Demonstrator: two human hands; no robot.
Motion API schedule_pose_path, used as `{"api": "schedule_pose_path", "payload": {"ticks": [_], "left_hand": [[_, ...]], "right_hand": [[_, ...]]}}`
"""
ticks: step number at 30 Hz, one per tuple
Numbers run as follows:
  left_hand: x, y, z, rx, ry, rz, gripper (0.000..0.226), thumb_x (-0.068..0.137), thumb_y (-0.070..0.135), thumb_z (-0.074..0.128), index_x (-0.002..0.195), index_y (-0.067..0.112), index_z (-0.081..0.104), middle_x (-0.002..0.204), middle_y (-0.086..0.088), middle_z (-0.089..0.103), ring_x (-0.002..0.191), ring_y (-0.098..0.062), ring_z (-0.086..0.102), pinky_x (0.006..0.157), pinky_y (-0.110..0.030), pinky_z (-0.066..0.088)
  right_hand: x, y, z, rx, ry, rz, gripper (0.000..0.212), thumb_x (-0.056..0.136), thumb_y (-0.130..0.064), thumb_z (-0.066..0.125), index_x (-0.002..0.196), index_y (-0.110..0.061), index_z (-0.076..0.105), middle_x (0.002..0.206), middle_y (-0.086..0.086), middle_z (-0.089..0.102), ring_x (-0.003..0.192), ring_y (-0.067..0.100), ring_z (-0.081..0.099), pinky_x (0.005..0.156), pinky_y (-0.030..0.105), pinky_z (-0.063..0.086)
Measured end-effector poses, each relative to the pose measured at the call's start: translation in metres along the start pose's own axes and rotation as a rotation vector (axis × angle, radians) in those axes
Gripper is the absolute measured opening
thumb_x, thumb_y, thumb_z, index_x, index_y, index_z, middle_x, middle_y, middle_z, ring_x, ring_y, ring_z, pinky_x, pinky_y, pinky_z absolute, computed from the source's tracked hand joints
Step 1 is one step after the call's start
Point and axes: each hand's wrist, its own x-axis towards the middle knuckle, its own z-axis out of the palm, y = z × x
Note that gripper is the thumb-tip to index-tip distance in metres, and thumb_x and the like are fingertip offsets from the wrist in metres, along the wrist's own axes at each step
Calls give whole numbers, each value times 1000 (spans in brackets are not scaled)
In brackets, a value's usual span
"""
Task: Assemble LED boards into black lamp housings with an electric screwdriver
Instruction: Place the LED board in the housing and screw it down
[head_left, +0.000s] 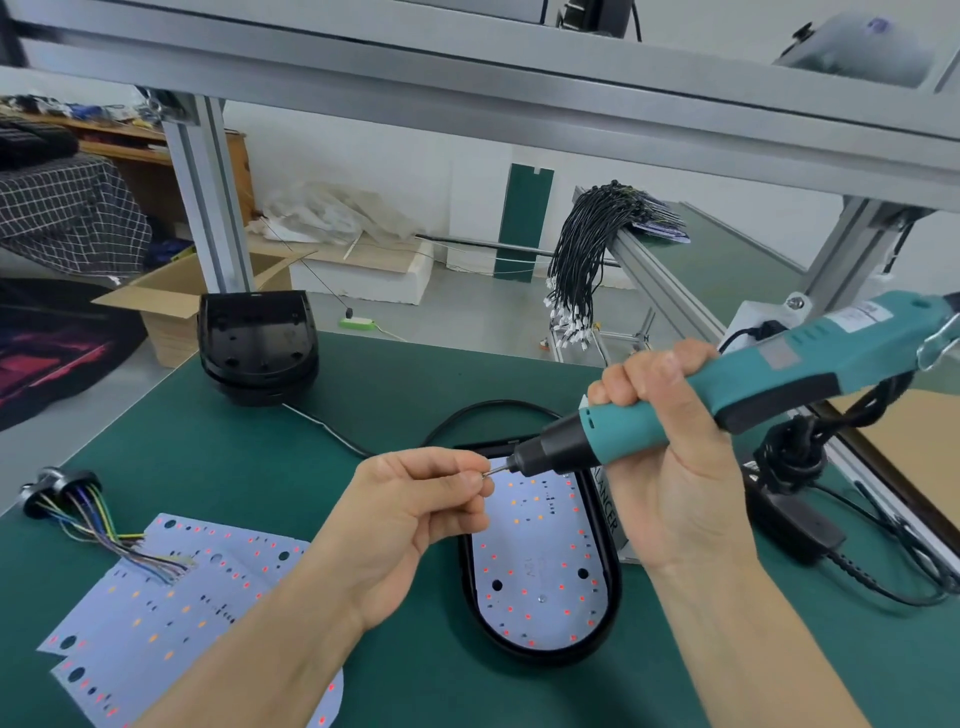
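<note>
Above the black oval plastic lamp housing (540, 652), the right hand (670, 467) grasps the teal electric screwdriver (727, 395); the left hand (410, 514) pinches a small metal screw (487, 474) at its tip.

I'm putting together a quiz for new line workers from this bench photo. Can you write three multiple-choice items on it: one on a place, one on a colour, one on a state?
1. Where does the LED board being worked on lie?
A. inside the oval black housing
B. on the cardboard box
C. on the overhead frame

2. What colour is the body of the electric screwdriver?
A. red
B. teal
C. yellow

3. What is the left hand doing?
A. lying flat on the mat
B. pinching a small screw at the driver's bit
C. gripping a bundle of wires

Answers:
1. A: the white board sits within the rim of the black housing on the green mat.
2. B: the casing gripped by the right hand is teal with a black nose.
3. B: thumb and forefinger meet at the bit tip around a small screw.
</note>
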Motion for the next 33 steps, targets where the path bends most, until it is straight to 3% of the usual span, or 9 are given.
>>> {"api": "schedule_pose_path", "payload": {"ticks": [6, 12, 15, 24, 27, 33], "left_hand": [[8, 1, 0, 14, -20, -46, 14, 61, 6, 69, 71, 5, 78, 71, -12, 69, 55, -13, 62, 55, -23, 55], [15, 0, 6, -22, 19, -37, 18, 63, 6, 68, 79, 3, 75, 73, -12, 69, 56, -14, 62, 57, -24, 56], [17, -1, 8, -26, 26, -32, 23, 64, 6, 68, 86, 0, 71, 73, -11, 69, 56, -13, 62, 56, -23, 56], [21, -4, 9, 25, 34, -9, 10, 70, -1, 67, 70, 4, 76, 69, -13, 69, 53, -13, 62, 53, -23, 55], [23, -5, 8, 0, 33, -3, 12, 66, 3, 68, 76, 1, 74, 70, -13, 69, 54, -13, 62, 54, -23, 55], [26, -4, 10, -25, -18, -10, 39, 63, 11, 71, 100, 0, 70, 87, -12, 72, 62, -15, 64, 59, -24, 56]], "right_hand": [[1, 2, -6, 19, 33, -3, 44, 64, -28, 86, 81, -24, 46, 69, -9, 49, 65, 11, 51, 72, 23, 47], [3, 8, -12, 67, 176, -38, 19, 82, -15, 60, 78, -23, 43, 68, -10, 50, 64, 8, 51, 67, 20, 48], [5, 10, -14, 99, 211, -31, 17, 84, -15, 57, 77, -24, 44, 69, -9, 49, 63, 8, 51, 66, 20, 48], [6, 13, -19, 88, 212, -34, 18, 84, -17, 60, 78, -24, 44, 68, -9, 47, 63, 8, 51, 67, 21, 47], [6, 15, -18, 125, 240, -19, 18, 82, -18, 62, 77, -25, 46, 68, -8, 47, 62, 8, 51, 66, 21, 48], [12, 13, -17, 140, 305, -32, 18, 80, -18, 62, 76, -24, 46, 67, -8, 47, 60, 8, 50, 65, 21, 48]]}}
